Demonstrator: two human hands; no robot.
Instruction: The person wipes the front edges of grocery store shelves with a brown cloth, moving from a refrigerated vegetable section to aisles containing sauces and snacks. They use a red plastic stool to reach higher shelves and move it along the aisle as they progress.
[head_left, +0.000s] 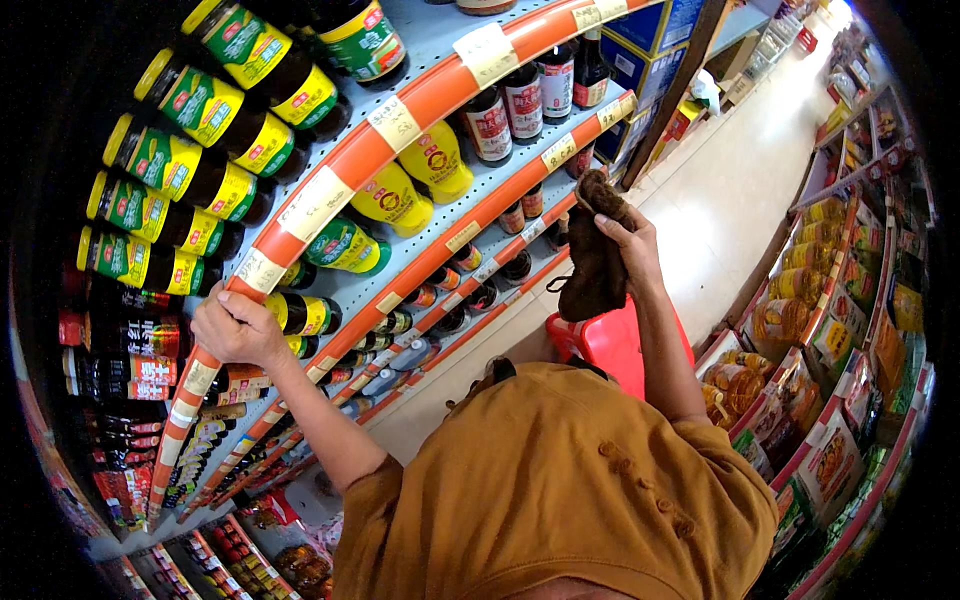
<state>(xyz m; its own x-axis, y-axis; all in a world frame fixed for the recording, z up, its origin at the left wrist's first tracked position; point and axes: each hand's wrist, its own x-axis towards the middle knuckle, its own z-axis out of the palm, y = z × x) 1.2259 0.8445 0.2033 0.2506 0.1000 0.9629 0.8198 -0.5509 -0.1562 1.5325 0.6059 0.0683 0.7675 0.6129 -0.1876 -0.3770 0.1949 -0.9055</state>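
My left hand (238, 328) is closed around the orange front rail (334, 176) of a shelf, with bottles of sauce on both sides of it. Jars with yellow caps and green and yellow labels (187, 109) stand in a row on that shelf. In my right hand (634, 244) is a dark brown cloth (592, 262), bunched and hanging down, with a small loop at its side. It hangs beside the lower shelves, above a red plastic stool or bin (652, 337), whose kind I cannot tell.
Yellow squeeze bottles (437, 161) and dark sauce bottles (523, 101) fill the shelf below. Blue boxes (649, 64) are stacked at its far end. Across the tiled aisle (712, 202), another shelf holds oil bottles (780, 319) and packets. Handwritten price tags line the rails.
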